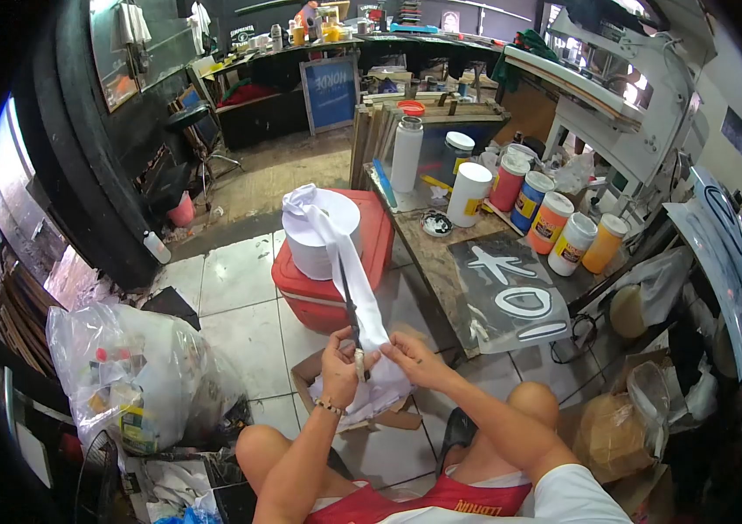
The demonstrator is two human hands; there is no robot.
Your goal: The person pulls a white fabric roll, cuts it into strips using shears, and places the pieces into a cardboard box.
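Note:
My left hand (340,371) is closed around the handle of scissors (350,310), whose dark blades point away from me along a white cloth strip (369,314). Fingers of my right hand (414,358) pinch the strip's near part, just right of the scissors. From there the cloth runs up over a white cylinder (305,253), where its far end lies bunched on top. The cylinder stands on a red box (301,301). Below my hands, more white cloth hangs into an open cardboard box (401,417) on the floor. My left fingertips are partly hidden.
Right of the red box, a low wooden table (427,275) holds several paint jars (550,223), a white bottle (407,155) and a dark sheet lettered KOI (497,271). A stuffed plastic bag (126,358) sits at left. A white machine (650,79) stands back right.

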